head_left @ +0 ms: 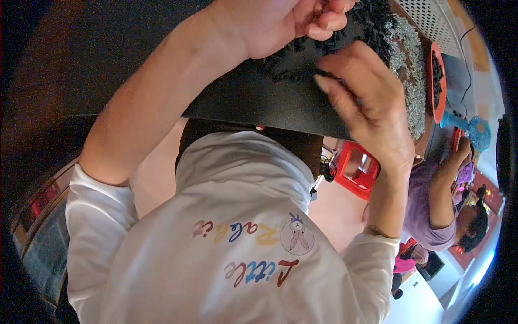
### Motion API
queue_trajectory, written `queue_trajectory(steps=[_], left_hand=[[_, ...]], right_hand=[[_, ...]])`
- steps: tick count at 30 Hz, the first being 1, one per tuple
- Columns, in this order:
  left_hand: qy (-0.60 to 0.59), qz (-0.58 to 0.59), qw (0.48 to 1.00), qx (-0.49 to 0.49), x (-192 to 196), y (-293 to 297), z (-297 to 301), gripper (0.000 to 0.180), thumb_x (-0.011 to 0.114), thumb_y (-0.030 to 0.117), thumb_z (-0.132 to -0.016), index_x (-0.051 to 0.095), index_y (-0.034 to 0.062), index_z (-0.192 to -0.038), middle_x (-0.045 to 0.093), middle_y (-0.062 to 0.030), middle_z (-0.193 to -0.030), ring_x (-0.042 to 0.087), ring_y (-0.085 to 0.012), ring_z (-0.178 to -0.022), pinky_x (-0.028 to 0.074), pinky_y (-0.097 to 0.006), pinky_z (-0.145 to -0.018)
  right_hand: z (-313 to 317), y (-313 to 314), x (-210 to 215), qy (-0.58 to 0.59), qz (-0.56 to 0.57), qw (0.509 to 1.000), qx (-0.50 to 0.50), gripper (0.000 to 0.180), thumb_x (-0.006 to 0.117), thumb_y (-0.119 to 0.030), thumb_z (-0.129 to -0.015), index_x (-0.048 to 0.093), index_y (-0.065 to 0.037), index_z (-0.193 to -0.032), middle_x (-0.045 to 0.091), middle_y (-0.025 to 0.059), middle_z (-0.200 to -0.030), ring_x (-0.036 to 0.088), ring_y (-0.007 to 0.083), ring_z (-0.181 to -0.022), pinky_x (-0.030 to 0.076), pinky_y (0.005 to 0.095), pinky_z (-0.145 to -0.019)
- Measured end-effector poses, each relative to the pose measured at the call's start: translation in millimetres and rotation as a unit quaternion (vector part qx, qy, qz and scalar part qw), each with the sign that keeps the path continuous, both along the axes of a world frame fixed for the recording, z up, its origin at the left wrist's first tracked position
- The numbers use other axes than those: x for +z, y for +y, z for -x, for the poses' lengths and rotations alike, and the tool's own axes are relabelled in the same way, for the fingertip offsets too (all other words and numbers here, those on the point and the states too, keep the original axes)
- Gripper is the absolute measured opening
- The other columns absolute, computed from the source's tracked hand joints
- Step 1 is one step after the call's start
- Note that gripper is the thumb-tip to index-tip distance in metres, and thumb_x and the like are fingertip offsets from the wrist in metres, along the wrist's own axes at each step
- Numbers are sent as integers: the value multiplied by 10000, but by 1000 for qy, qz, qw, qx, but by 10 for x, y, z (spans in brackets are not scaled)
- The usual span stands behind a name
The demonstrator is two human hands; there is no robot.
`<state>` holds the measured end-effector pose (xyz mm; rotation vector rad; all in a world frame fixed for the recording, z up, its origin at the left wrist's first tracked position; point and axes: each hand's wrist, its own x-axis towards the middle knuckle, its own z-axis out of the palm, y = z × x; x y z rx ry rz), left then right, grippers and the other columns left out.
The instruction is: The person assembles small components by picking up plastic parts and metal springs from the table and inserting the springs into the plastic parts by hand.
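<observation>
My left hand [294, 21] is at the top edge of the head view, partly cut off. Its fingers are curled together, and whatever lies between them cannot be made out. To its right, my right hand [372, 100] is over the black tabletop [259, 102], thumb and forefinger pinched on a small black piece [330, 74]. The hand is slightly blurred. Small black pieces [294, 65] lie scattered on the table just beyond and between my hands. A denser heap of them [372, 21] spreads at the top.
Beside the black heap lies a pile of small silvery metal parts [413, 75]. An orange tray [436, 81] holds more dark pieces, near a blue fan [478, 132]. A perforated white panel [431, 19] stands at the upper right. A red stool [356, 171] is below; a co-worker in a purple top [426, 202] sits at right.
</observation>
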<state>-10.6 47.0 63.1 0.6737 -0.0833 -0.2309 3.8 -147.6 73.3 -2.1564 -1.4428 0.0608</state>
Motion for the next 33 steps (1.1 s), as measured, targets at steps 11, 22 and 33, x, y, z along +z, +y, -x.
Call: queue_trajectory(steps=[11, 22, 33], left_hand=[[2, 5, 1000, -25, -109, -70, -120, 266, 498, 247, -965, 517, 9, -847, 496, -53, -673, 481, -136, -519, 364, -242, -441], [-5, -81, 997, -17, 6, -183, -25, 248, 450, 288, -973, 519, 86, -846, 428, -3, -622, 413, -109, -477, 305, -243, -417], [-20, -116, 993, -30, -72, -186, 11, 224, 486, 292, -957, 550, 91, -883, 445, 0, -615, 394, -102, -443, 286, -242, -390]], right_hand=[[9, 108, -92, -110, 85, 989, 40, 155, 650, -61, -755, 552, -29, -870, 518, 131, -828, 582, 320, -681, 494, 410, -583], [-161, -179, 135, 113, -96, 985, -87, 163, 592, 35, -770, 601, 5, -930, 520, 121, -753, 552, 246, -655, 458, 325, -608], [-156, -156, 209, 219, -267, 925, -157, 100, 678, -16, -832, 629, 7, -916, 586, -3, -798, 514, 66, -702, 397, 187, -633]])
